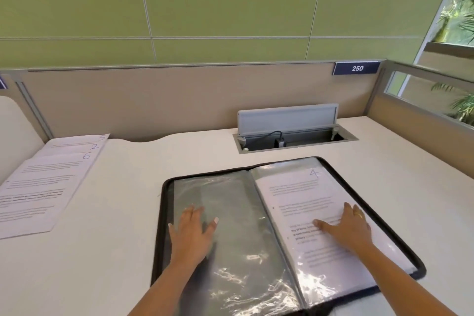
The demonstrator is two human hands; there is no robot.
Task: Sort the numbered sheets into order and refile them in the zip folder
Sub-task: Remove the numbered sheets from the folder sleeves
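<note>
1. Loose sheets (48,187): a fanned stack well to the left of your left fingertips, clear of the folder. The long axis runs away from you. Handwritten corner numbers read 6 on the nearest and 2 behind it; the farthest is cut off and unclear.
2. Zip folder (163,213): lies open under both your hands, with the spine running away from you between them.
3. Left hand (191,233): flat, fingers straight and spread, pressing the empty sleeve (238,213) and gripping nothing. It is the nearer hand to the stack, so the next reach is probably leftward and yours to make with it.
4. Right hand (348,228): flat likewise, resting on the sheet marked 4 (302,187), which is filed in the right-hand sleeve. Its print is too blurred to read.
5. Plate (357,68): reads 250, far beyond your right fingertips.
</note>
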